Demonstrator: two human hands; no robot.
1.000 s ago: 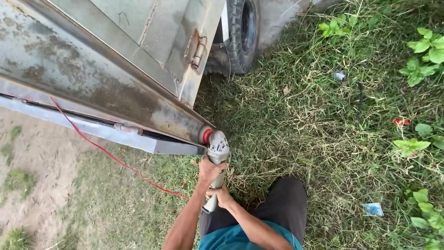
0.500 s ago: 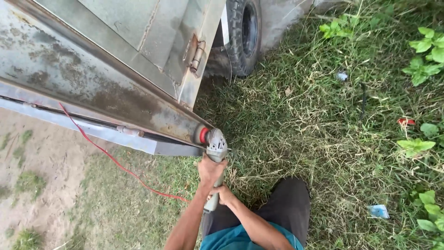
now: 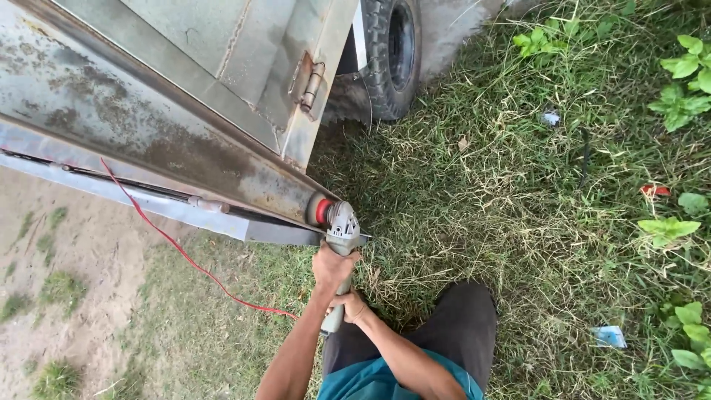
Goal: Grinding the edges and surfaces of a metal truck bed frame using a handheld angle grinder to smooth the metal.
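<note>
Hands are both wrapping the angle grinder [image 3: 337, 244]: left hand [image 3: 332, 268] closing round the body just behind the head, right hand [image 3: 349, 305] clamping the handle's tail at 6 o'clock. Grinder's sitting at the corner of the rusty metal panel [image 3: 133, 126], w/ the red-hubbed disc pressing the panel's lower edge. Doing it well, imo, means holding the disc shallow, keeping pressure light & steady, and keeping the red cable [image 3: 178, 252], trailing toward 8 o'clock, off the disc. Vs. 1 s ago, grinder and hands are sitting at about the same corner spot; hardly any shift showing. Tyre [image 3: 392, 59] is at 12, grass [image 3: 518, 222] at 3.
</note>
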